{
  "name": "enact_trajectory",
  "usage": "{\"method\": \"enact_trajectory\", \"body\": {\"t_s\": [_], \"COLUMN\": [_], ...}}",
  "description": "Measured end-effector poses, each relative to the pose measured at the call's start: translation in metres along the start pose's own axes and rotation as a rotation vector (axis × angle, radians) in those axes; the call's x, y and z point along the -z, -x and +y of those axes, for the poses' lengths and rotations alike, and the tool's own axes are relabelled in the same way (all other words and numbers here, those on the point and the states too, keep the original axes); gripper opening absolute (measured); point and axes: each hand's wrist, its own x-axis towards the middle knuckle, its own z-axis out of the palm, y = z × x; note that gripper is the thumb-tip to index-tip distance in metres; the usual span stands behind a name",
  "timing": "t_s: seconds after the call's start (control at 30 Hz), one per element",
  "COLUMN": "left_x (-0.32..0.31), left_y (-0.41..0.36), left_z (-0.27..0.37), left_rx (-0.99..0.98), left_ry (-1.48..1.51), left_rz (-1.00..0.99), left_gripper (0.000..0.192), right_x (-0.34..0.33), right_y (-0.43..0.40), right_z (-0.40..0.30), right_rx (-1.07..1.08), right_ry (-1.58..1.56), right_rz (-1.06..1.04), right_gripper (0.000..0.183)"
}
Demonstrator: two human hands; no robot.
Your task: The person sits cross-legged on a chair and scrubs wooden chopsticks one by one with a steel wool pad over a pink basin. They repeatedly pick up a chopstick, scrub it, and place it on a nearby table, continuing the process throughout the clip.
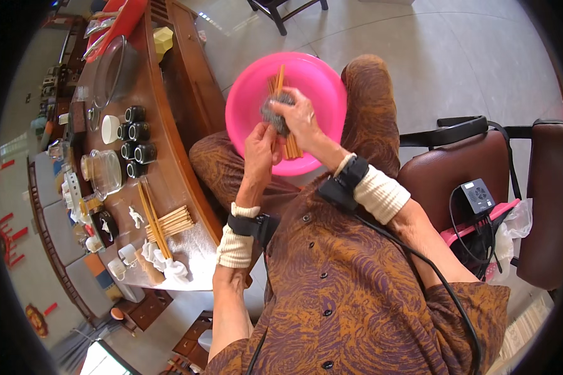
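Observation:
A bright pink plastic basin (244, 101) sits in front of me between my knees. Over it, my right hand (302, 117) grips a grey steel-wool scourer (277, 111), slightly blurred, wrapped about a wooden chopstick (280, 77) whose upper end sticks out beyond the fingers. My left hand (262, 145) is closed just below the scourer, fingers pinched at the chopstick's lower end, which the hand hides. A bundle of chopsticks (293, 150) lies in the basin, partly covered by both hands.
On the wooden table (169, 140) to my left are several black jars (138, 131), a white bowl (110, 129), a glass container (107, 173) and a pile of chopsticks (176, 221). To my right stands a brown chair (455, 168) holding a pink basket (502, 206). Cables run from my wrist straps.

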Motion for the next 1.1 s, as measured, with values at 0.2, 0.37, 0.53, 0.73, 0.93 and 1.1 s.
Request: {"method": "enact_trajectory", "body": {"t_s": [0.2,0.37,0.53,0.73,0.93,1.1], "left_x": [-0.005,-0.001,0.014,0.027,0.012,0.007], "left_y": [0.016,0.019,0.031,-0.011,-0.05,-0.085], "left_z": [0.003,-0.003,-0.006,-0.027,-0.056,-0.107], "left_rx": [0.062,0.076,0.112,0.112,0.147,0.238], "left_ry": [-0.026,-0.041,-0.154,-0.027,-0.073,-0.133], "left_rz": [-0.026,-0.015,-0.043,0.027,0.05,0.042], "left_gripper": [0.023,0.021,0.021,0.023,0.021,0.015], "right_x": [0.01,0.01,0.046,0.082,0.062,0.075], "right_y": [-0.042,-0.044,-0.098,-0.079,-0.071,-0.045], "right_z": [-0.029,-0.019,0.002,0.079,0.048,0.069], "right_rx": [-0.042,-0.028,0.141,0.634,0.224,0.2], "right_ry": [-0.169,-0.175,0.242,1.637,1.721,1.822], "right_rz": [-0.004,0.016,0.117,-0.043,-0.604,-0.757], "right_gripper": [0.037,0.039,0.043,0.029,0.047,0.047]}}
